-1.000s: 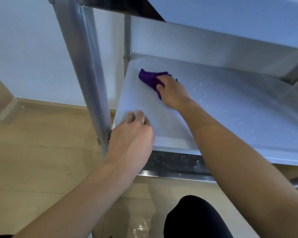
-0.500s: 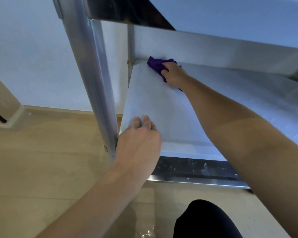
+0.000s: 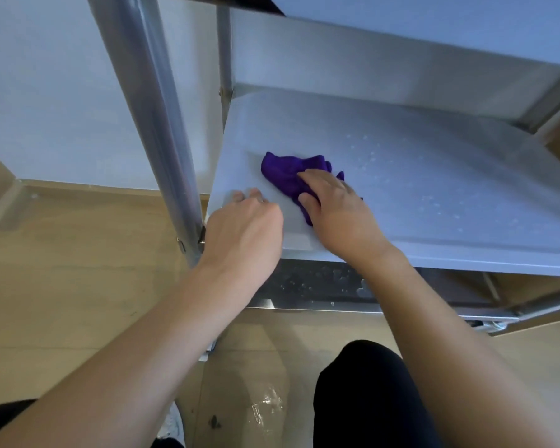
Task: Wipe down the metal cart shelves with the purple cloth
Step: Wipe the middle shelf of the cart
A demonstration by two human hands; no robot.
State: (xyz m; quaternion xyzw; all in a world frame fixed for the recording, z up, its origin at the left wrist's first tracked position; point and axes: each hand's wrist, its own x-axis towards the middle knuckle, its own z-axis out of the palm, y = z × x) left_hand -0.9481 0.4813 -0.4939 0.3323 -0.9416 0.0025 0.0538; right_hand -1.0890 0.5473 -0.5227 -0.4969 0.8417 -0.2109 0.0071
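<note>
The purple cloth (image 3: 282,171) lies bunched on the left part of the cart's middle metal shelf (image 3: 434,195). My right hand (image 3: 340,211) lies on top of the cloth, fingers and thumb curled into it, pressing it against the shelf. At the shelf's front left corner my left hand (image 3: 243,234) grips the edge, its fingertips on the top surface and its thumb hidden. Water droplets (image 3: 369,156) dot the shelf to the right of the cloth.
A metal upright post (image 3: 152,118) stands just left of my left hand. An upper shelf overhangs at the top. The lower shelf (image 3: 320,279) shows wet drops. My dark-clad knee (image 3: 369,399) and a wet patch (image 3: 267,409) on the wooden floor are below.
My right hand has pulled the cloth from the shelf's back left corner toward the front, close to my left hand. The left hand has stayed at the front corner.
</note>
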